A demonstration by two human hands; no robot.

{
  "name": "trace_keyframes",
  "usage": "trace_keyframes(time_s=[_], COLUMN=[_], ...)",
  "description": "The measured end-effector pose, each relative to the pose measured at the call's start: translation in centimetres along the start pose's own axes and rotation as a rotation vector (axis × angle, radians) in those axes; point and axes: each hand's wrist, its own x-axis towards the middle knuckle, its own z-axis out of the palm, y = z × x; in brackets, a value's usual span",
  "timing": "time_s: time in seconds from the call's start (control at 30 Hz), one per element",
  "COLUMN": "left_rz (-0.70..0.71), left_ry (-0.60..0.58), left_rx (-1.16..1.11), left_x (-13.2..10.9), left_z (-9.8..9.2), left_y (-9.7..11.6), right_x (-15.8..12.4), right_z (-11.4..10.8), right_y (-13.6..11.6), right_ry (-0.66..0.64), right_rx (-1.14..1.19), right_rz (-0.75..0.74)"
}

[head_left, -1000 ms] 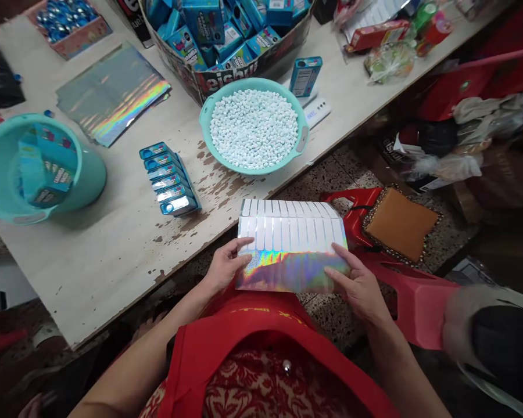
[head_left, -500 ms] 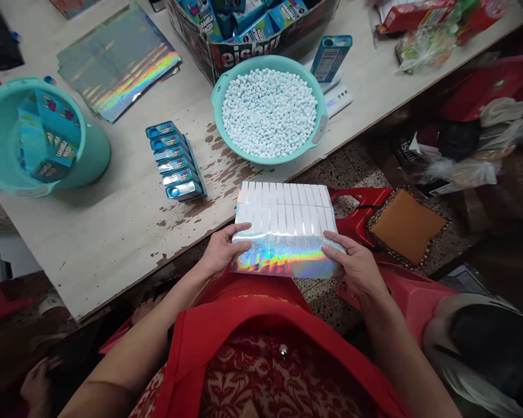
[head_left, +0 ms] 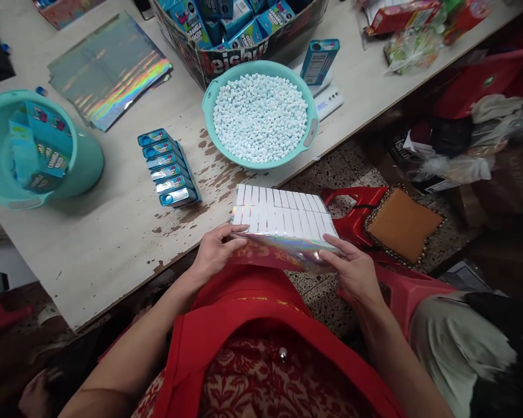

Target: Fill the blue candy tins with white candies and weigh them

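Observation:
My left hand (head_left: pixel 213 251) pinches the left edge of a shiny rainbow-tinted sheet (head_left: pixel 283 217) between thumb and fingers. My right hand (head_left: pixel 354 268) grips the same sheet at its lower right corner. Two rows of narrow white strips cover its upper part. The glossy lower part bends down toward my lap and shows the red of my apron (head_left: pixel 248 302), by reflection or see-through, I cannot tell which. The sheet is held over my lap, close to the table's front edge.
On the table (head_left: pixel 113 244) stand a turquoise basin (head_left: pixel 209 107) of small white candies, a row of blue boxes (head_left: pixel 168 168), a turquoise bucket (head_left: pixel 89 165) and a carton (head_left: pixel 200 64) of blue boxes. Silvery sheets (head_left: pixel 108 69) lie behind. A red chair (head_left: pixel 357 212) is at right.
The sheet has tilted, its lower part turning down and away from its bright rainbow shine. Both hands keep their hold. The whole view has shifted slightly.

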Motion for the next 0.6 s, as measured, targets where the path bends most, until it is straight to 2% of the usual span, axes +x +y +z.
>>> trace_keyframes(time_s=[0.17, 0.37, 0.47, 0.6], left_rz=[0.105, 0.327, 0.353, 0.304], left_ry=[0.043, 0.27, 0.234, 0.186], left_rx=[0.121, 0.344, 0.325, 0.356], left_x=[-1.1, -4.8, -6.0, -5.8], left_z=[-1.6, -3.3, -3.4, -3.2], left_y=[0.4, 2.9, 3.6, 2.7], right_x=[-0.4, -3.4, -4.0, -1.7], right_z=[1.0, 0.4, 0.2, 0.5], right_y=[-0.3, -3.5, -4.5, -4.1], right_ry=[-0.029, -0.083, -0.106, -0.219], right_rx=[-0.004, -0.098, -0.18, -0.292], right_rz=[-0.024, -0.078, -0.085, -0.048])
